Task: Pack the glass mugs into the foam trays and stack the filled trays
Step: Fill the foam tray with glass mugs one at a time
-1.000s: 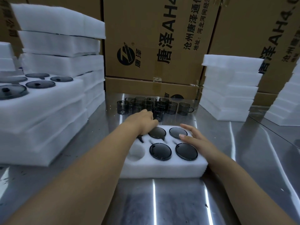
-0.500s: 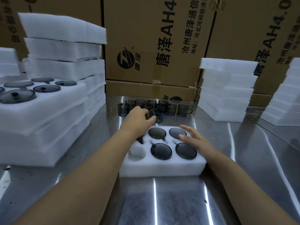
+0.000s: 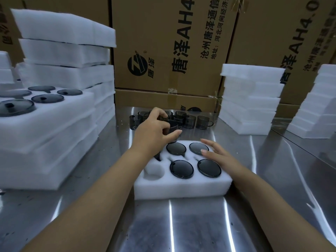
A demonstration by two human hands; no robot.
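A white foam tray (image 3: 181,186) lies on the steel table in front of me. Several dark glass mugs sit upside down in its holes, such as one (image 3: 181,169) at the front middle. The front left hole (image 3: 154,172) is bare, and my left forearm covers the back left hole. My left hand (image 3: 152,132) is closed around a dark glass mug (image 3: 172,126) just beyond the tray's far edge. My right hand (image 3: 221,155) lies flat with fingers apart on the tray's right side. A cluster of loose mugs (image 3: 189,120) stands behind.
At the left stands a stack of filled foam trays (image 3: 45,135) with mugs showing on top, and a taller foam stack (image 3: 67,57) behind it. Foam tray stacks (image 3: 251,99) rise at the right. Brown cardboard boxes (image 3: 172,42) wall off the back.
My left hand has moved from the tray's back left corner out to the loose mugs and closed on one. The right hand has stayed on the tray.
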